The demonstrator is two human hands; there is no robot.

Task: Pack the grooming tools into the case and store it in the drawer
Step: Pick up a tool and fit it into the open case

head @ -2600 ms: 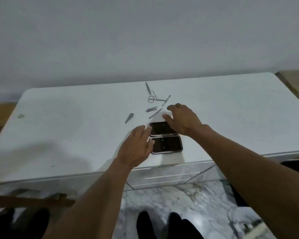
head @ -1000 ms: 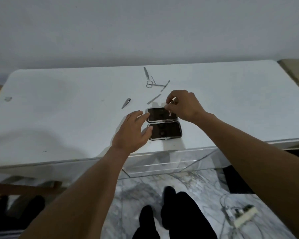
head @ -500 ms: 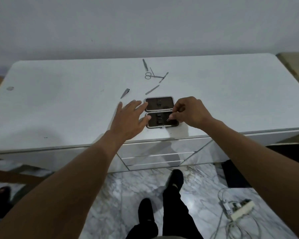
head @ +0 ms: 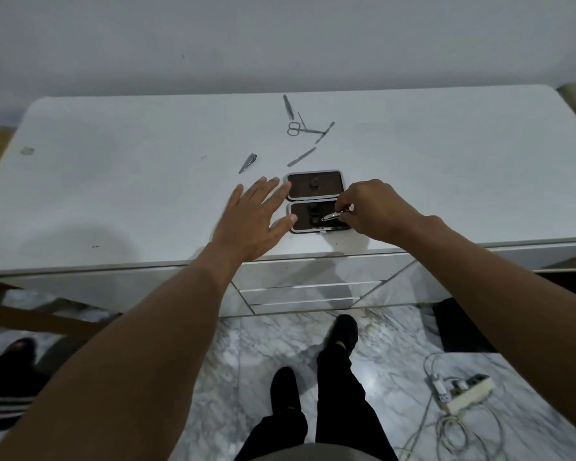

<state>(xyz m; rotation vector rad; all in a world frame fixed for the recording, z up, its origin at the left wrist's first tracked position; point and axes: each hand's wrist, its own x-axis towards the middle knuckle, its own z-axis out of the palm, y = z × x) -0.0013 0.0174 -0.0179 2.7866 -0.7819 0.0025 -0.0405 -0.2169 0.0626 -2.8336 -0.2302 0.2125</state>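
The dark case (head: 315,186) lies open flat near the front edge of the white dresser top (head: 130,181), its two halves one behind the other. My right hand (head: 374,207) pinches a small metal clipper (head: 334,215) and holds it over the near half. My left hand (head: 256,216) rests flat, fingers spread, against the case's left side. Behind the case lie a nail clipper (head: 247,163), a file (head: 301,157), scissors (head: 301,129), a pusher (head: 325,132) and tweezers (head: 288,106).
The dresser's drawers (head: 300,287) are closed below the case. A power strip with cables (head: 466,392) lies on the marble floor at right. My legs and shoes stand in front of the dresser. A wall rises behind it.
My right hand picked a small clipper off the dresser top and brought it from the far half to the near half of the case. My left hand stayed at the case's left side.
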